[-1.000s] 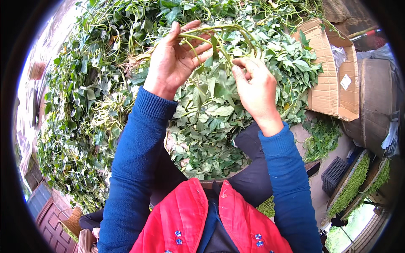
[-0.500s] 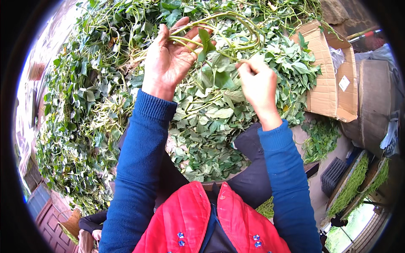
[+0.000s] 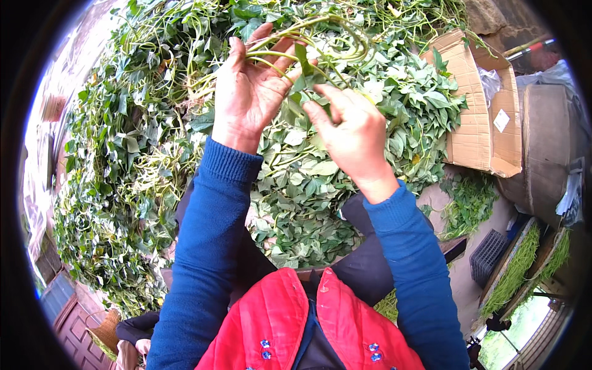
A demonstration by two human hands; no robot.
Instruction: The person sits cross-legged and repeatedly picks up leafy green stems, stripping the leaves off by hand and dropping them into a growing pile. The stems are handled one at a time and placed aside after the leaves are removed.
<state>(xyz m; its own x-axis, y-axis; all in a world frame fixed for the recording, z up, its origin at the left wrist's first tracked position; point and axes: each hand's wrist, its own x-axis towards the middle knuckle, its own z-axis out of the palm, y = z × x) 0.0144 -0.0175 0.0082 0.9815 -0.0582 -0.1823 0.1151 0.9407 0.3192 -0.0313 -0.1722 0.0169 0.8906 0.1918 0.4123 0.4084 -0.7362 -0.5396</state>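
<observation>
My left hand (image 3: 250, 92) is raised palm up over the heap, with long green vine stems (image 3: 287, 36) lying across its fingers and held there. The stems loop over to the right, and a few leaves (image 3: 303, 60) hang from them beside the fingertips. Close by on the right is my right hand (image 3: 356, 132), its thumb and forefinger parted near those leaves, its other fingers curled. Below both hands lies a thick pile of loose picked leaves (image 3: 308, 197), between my dark-trousered legs.
Tangled leafy vines (image 3: 117, 179) heap up along the left and far side. An open cardboard box (image 3: 472, 117) stands at the right, with a brown barrel-like container (image 3: 549, 142) behind it. Further down are a dark plastic crate (image 3: 486, 256), trays of green strands (image 3: 512, 271) and a wicker basket (image 3: 106, 330).
My right hand has moved left toward the leaves at my left fingertips, and its closed thumb and forefinger have come apart. The left hand has barely shifted.
</observation>
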